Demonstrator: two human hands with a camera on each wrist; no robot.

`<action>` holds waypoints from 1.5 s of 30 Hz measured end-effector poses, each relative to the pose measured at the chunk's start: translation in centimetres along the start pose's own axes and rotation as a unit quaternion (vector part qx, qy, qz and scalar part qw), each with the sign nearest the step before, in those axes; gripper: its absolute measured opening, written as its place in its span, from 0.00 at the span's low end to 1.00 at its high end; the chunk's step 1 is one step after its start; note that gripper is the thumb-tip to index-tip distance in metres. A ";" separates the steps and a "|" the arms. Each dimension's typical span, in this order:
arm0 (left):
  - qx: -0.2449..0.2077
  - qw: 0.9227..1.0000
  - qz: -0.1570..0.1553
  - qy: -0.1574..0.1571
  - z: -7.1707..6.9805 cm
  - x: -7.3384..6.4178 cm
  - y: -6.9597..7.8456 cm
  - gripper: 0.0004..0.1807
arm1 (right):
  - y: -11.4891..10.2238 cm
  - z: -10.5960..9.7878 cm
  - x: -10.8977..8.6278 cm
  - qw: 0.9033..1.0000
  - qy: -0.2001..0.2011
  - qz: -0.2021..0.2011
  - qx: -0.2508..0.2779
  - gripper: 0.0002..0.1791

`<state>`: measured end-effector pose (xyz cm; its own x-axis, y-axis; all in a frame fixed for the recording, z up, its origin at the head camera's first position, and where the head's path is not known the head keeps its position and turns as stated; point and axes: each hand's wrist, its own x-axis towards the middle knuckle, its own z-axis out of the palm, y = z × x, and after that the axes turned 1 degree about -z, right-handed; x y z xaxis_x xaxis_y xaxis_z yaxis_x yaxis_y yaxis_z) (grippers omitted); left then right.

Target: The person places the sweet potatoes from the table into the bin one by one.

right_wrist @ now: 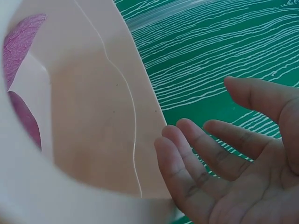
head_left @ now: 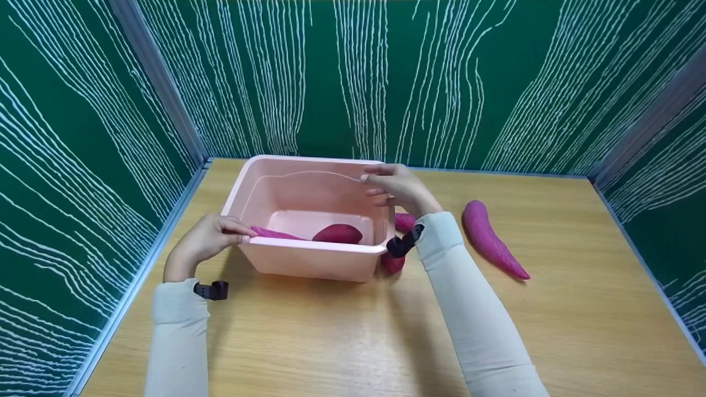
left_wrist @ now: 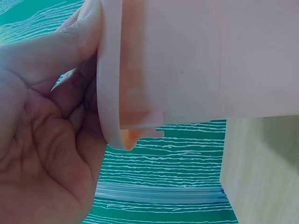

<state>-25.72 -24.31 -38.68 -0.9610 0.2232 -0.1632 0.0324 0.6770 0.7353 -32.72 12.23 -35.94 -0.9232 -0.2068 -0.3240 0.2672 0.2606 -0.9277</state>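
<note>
A pale pink plastic bin (head_left: 309, 259) stands on the table. At its front left corner my left hand (head_left: 212, 237) grips the rim, also close up in the left wrist view. Inside lie a long pink sweet potato (head_left: 271, 233), its end by the left fingertips, and a dark red sweet potato (head_left: 338, 234); the front wall partly hides both. My right hand (head_left: 400, 187) hovers at the bin's right rim with fingers spread and holds nothing. The right wrist view shows that hand (right_wrist: 219, 163) with a bare palm.
A long curved pink sweet potato (head_left: 491, 242) lies on the table (head_left: 584, 309) to the right. Beside the bin's right wall, a pink piece (head_left: 404, 222) and a red piece (head_left: 392, 264) show partly behind the right wrist. Green white-streaked panels (head_left: 320, 82) enclose the table.
</note>
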 end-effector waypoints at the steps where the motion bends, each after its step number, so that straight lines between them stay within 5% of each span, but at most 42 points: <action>1: 0.000 1.000 -0.002 0.000 0.0 0.0 0.0 0.11 | 0.1 -0.1 0.0 1.000 0.002 0.001 0.002 0.28; 20: -0.002 1.000 -0.016 0.000 0.1 -0.1 0.1 0.11 | 2.5 -4.3 -1.3 0.999 0.006 -0.029 0.012 0.32; 35: -0.009 1.000 -0.021 -0.001 0.2 0.0 0.2 0.12 | 6.5 -8.7 -2.3 0.998 0.039 -0.017 -0.040 0.43; 45: -0.004 1.000 -0.014 0.002 0.1 0.0 0.1 0.11 | 9.4 -10.7 -3.2 0.997 0.065 -0.030 -0.008 0.42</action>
<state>-25.65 -24.13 -38.65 -0.9627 0.2016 -0.1806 0.0037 0.6770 0.7360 -30.22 25.46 -41.59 -0.9655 -0.0995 -0.2408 0.2073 0.2666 -0.9413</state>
